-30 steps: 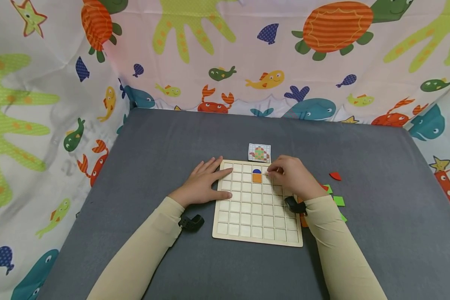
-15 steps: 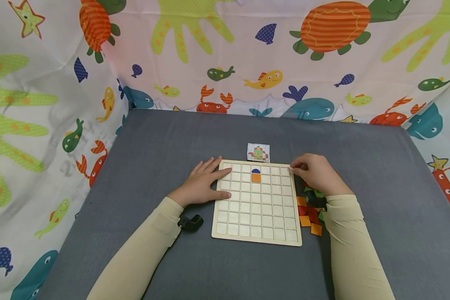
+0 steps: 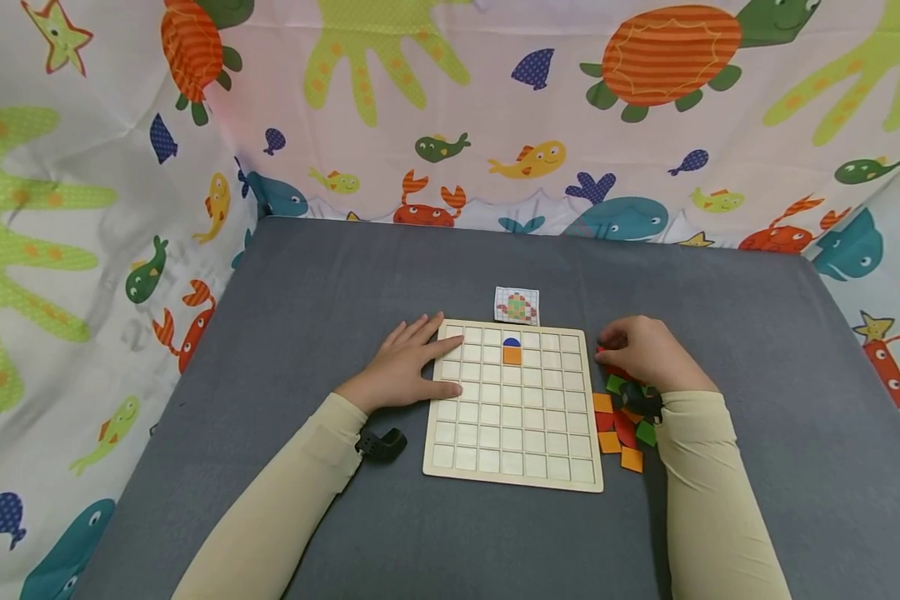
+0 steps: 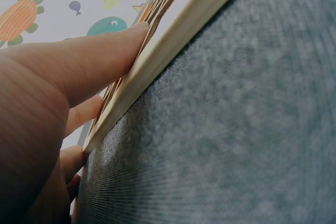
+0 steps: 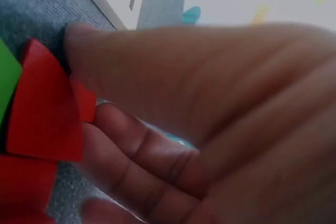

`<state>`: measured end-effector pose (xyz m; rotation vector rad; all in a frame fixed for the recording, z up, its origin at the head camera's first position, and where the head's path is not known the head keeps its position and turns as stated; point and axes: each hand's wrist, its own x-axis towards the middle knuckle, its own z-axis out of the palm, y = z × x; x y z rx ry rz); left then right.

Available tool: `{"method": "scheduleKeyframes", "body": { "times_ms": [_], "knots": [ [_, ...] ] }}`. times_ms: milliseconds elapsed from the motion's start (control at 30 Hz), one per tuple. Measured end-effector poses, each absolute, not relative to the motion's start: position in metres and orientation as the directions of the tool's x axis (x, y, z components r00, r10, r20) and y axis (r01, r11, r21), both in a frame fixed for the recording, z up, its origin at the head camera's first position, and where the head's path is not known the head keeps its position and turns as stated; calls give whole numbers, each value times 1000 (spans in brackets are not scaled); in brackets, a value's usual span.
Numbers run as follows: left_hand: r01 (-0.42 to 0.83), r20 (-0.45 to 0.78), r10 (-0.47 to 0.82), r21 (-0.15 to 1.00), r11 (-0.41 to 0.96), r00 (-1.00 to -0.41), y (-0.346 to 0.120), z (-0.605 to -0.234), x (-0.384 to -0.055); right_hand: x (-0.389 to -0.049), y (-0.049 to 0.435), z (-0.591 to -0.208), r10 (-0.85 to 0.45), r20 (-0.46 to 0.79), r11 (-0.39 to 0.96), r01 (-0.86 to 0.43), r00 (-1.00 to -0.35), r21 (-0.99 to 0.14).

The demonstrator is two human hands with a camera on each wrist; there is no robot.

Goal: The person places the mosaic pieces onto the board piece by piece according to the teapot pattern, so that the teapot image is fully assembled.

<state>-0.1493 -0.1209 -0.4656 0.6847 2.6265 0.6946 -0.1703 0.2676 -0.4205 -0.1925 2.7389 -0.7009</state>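
While the left hand (image 3: 399, 373) splays wide onto the board (image 3: 522, 415), the right hand (image 3: 643, 357), grip unclear, could brush and scatter centre-right tiles (image 3: 625, 429).

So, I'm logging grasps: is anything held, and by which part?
The left hand rests spread on the left edge of the board, gripping nothing. The right hand is at red pieces; whether it pinches one cannot be told.

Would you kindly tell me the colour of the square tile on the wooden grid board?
The square tile is orange, clearest in the head view.
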Motion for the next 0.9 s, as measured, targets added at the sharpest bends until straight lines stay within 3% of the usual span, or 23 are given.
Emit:
{"method": "scheduleKeyframes", "body": {
  "times_ms": [900],
  "knots": [
    [360,-187,527,542,759,-829,-121,-465,-149,-170,267,-417,-158,-211,887,-45,-965,-460]
  ]
}}
